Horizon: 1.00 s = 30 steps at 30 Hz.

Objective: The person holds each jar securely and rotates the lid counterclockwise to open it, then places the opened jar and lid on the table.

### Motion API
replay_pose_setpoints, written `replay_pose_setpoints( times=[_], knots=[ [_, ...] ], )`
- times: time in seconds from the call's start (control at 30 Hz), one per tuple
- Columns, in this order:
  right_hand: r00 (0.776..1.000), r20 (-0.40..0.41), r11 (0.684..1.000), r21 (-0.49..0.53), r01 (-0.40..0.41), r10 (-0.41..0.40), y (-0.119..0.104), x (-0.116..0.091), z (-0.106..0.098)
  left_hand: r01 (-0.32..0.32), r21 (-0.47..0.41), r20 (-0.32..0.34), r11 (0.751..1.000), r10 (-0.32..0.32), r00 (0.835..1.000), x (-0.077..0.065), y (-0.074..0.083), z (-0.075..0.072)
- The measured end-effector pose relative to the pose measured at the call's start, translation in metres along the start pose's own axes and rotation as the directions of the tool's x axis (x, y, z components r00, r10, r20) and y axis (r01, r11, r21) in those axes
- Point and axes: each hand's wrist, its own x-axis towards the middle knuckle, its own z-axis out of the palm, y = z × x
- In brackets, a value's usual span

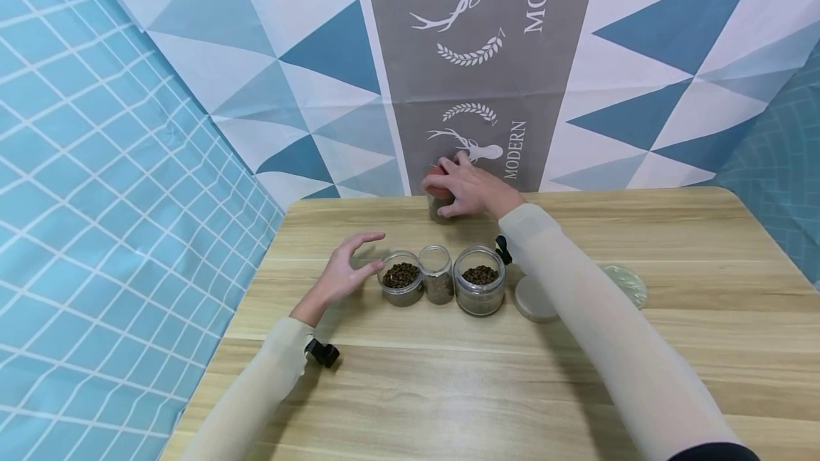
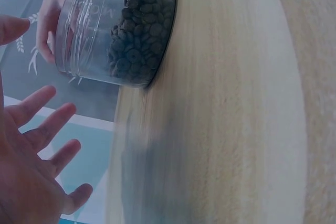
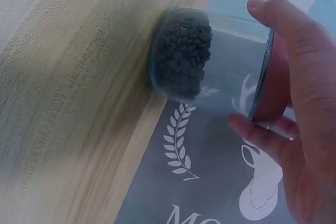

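Observation:
At the back of the table, my right hand [image 1: 472, 189] grips the reddish lid [image 1: 438, 182] of a clear jar [image 3: 184, 59]. Dark brown pellets fill roughly half of that jar; whether its base touches the wood I cannot tell. My left hand [image 1: 342, 272], fingers spread and thumb apart, is beside a low lidless jar [image 1: 403, 296] of brown pellets and holds nothing. In the left wrist view its fingers are clear of the nearest jar [image 2: 139, 40]. A narrow lidless jar [image 1: 439, 289] and a wider one [image 1: 480, 297], both with pellets, stand to the right in a row.
A pale round lid [image 1: 535, 299] lies right of the row, partly behind my right sleeve [image 1: 576, 304]. Farther right is a greenish, shiny round piece [image 1: 626, 285]. A patterned cloth wall [image 1: 487, 84] rises along the back edge of the wooden table [image 1: 410, 390].

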Motion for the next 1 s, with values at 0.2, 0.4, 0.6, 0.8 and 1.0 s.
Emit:
replay_pose_setpoints(
  times=[0.2, 0.4, 0.6, 0.8, 1.0],
  knots=[
    [0.999, -0.039, 0.999, 0.026, 0.024, -0.023, -0.005, -0.002, -0.005, -0.001, -0.007, 0.002, 1.000, 0.001, 1.000, -0.001, 0.000, 0.001],
    [0.999, 0.013, 0.998, 0.049, 0.042, -0.042, -0.003, 0.003, -0.007, -0.003, -0.011, 0.011, 1.000, 0.003, 1.000, 0.000, 0.000, 0.002],
    [0.996, 0.080, 0.999, 0.029, -0.027, 0.025, 0.018, 0.014, 0.008, 0.001, -0.010, 0.016, 1.000, -0.001, 1.000, 0.000, 0.000, 0.002],
    [0.983, 0.167, 0.993, 0.068, -0.093, 0.080, 0.000, 0.004, -0.012, 0.003, -0.005, 0.012, 1.000, -0.003, 1.000, 0.000, -0.002, 0.002],
    [0.983, 0.157, 0.994, 0.050, -0.100, 0.091, -0.005, 0.002, -0.014, -0.005, -0.002, 0.015, 1.000, 0.005, 1.000, 0.000, -0.001, 0.002]
  ],
)
